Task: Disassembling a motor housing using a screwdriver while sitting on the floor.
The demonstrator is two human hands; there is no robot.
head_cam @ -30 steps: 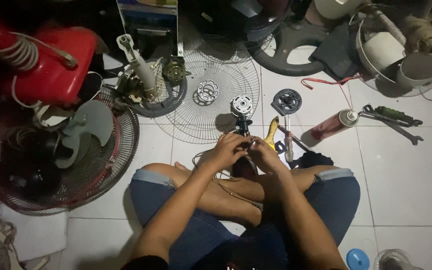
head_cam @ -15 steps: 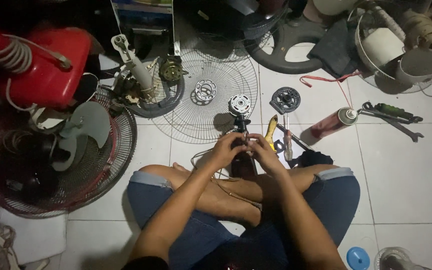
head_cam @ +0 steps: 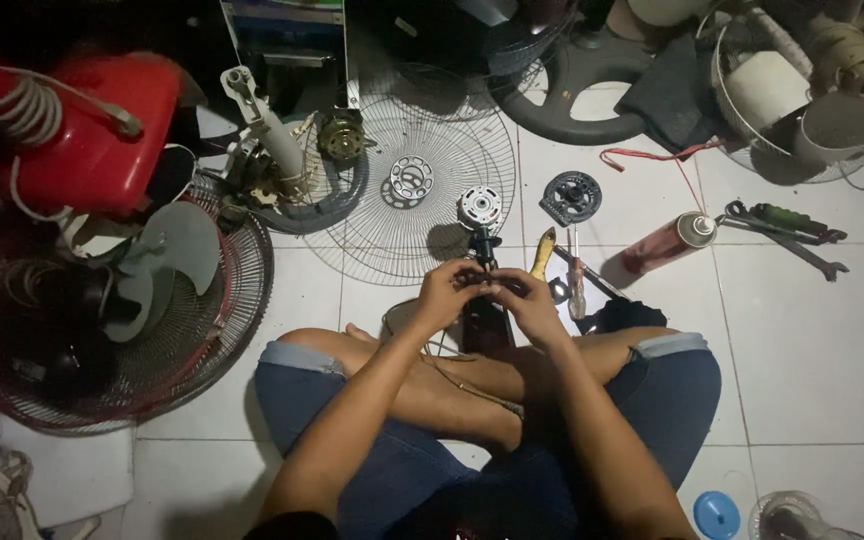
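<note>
Right of both hands [head_cam: 487, 295], red spray can [head_cam: 667, 243], white cap

Centre: our left hand [head_cam: 449, 292] and right hand [head_cam: 524, 303] meet over our crossed legs, on a dark motor part [head_cam: 483, 322].
Ahead: we see a wire guard [head_cam: 422, 190] flat on the floor.
Right: spray can [head_cam: 668, 243], then wrenches [head_cam: 782, 228].
Left: fan blade [head_cam: 167, 255] in another guard.

head view: worn on head, looks steeply down
range: close above white tiled floor [head_cam: 812, 330]
frame bottom: wearer's crossed legs
frame top: round wire fan grille [head_cam: 422, 200]
</note>
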